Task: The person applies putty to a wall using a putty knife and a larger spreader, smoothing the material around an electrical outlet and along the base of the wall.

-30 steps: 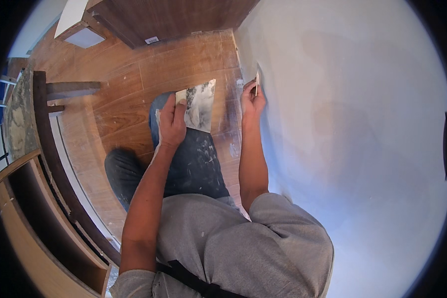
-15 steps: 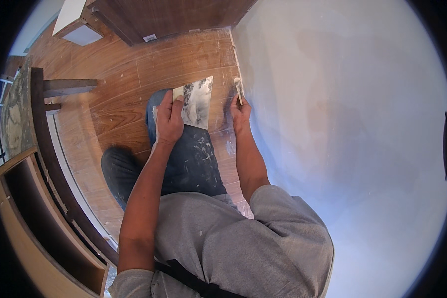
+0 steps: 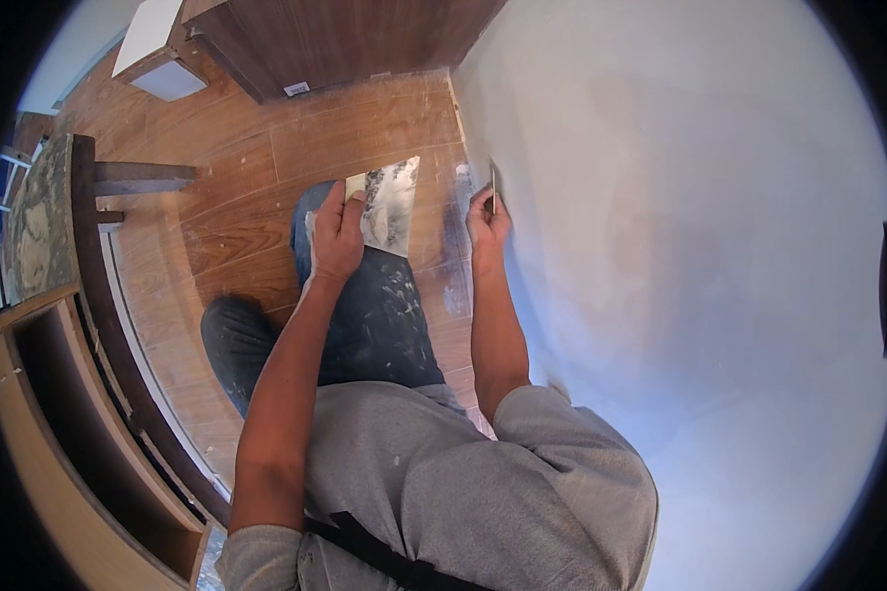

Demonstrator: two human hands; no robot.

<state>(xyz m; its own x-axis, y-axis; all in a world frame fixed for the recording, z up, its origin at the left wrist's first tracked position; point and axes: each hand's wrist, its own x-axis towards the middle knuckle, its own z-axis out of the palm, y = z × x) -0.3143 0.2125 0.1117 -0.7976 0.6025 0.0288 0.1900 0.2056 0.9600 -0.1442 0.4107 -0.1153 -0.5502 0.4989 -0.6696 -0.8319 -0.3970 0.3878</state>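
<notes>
My left hand (image 3: pixel 338 236) is wrapped round the pale handle of a wide putty knife (image 3: pixel 392 205). Its broad metal blade, smeared with white and dark patches, points right above my thigh. My right hand (image 3: pixel 488 219) grips a small, thin putty knife (image 3: pixel 494 177), seen almost edge-on, with its tip up close to the pale wall (image 3: pixel 680 246). Whether that blade touches the wall I cannot tell. Beneath the left hand are my dark jeans (image 3: pixel 375 325), spotted with white.
A brown wooden panel (image 3: pixel 355 39) stands at the far end, beside a white box-shaped piece (image 3: pixel 168 74). Along the left runs a wooden frame with an open drawer-like cavity (image 3: pixel 79 424) and a leg (image 3: pixel 146 177). Wood-plank floor (image 3: pixel 237 212) lies between.
My right hand has moved slightly right and nearer the wall, its small putty knife turning more upright. The left hand and wide putty knife stay almost where they were.
</notes>
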